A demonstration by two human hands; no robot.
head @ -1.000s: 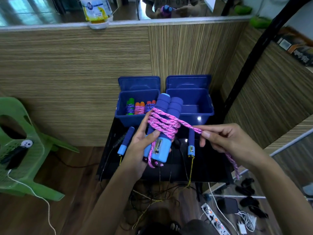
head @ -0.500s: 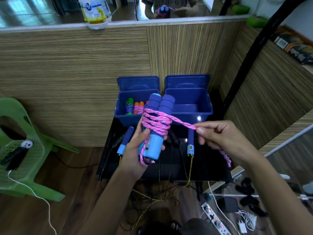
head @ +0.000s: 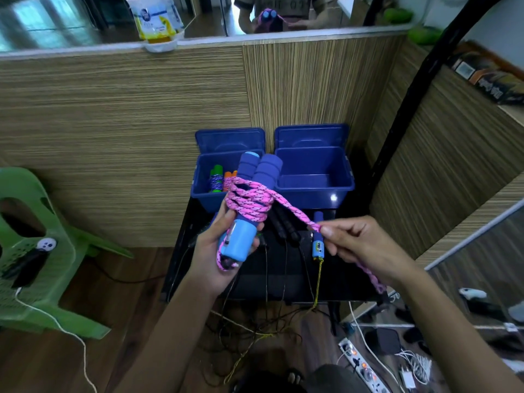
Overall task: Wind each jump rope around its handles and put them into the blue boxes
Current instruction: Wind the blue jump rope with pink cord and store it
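My left hand (head: 215, 259) grips the two blue jump rope handles (head: 249, 205) held together, tilted up to the right. A pink braided rope (head: 249, 201) is wound several times around their middle. My right hand (head: 365, 245) pinches the free stretch of that rope to the right of the handles, and the rope's tail hangs below my wrist. Two open blue boxes stand at the back of the black table (head: 283, 273): the left box (head: 202, 194) holds wound ropes with green and orange handles, the right box (head: 314, 177) shows nothing inside.
More jump ropes lie on the table: black handles (head: 283, 225) and a blue handle with a yellow cord (head: 318, 245). A green plastic chair (head: 37, 251) stands at left. Cables and a power strip (head: 365, 370) lie on the floor. A wooden partition rises behind the boxes.
The handles moved left and lower, and now tilt more to the right. My right hand shifted slightly down and pulled the rope's free stretch out to the right.
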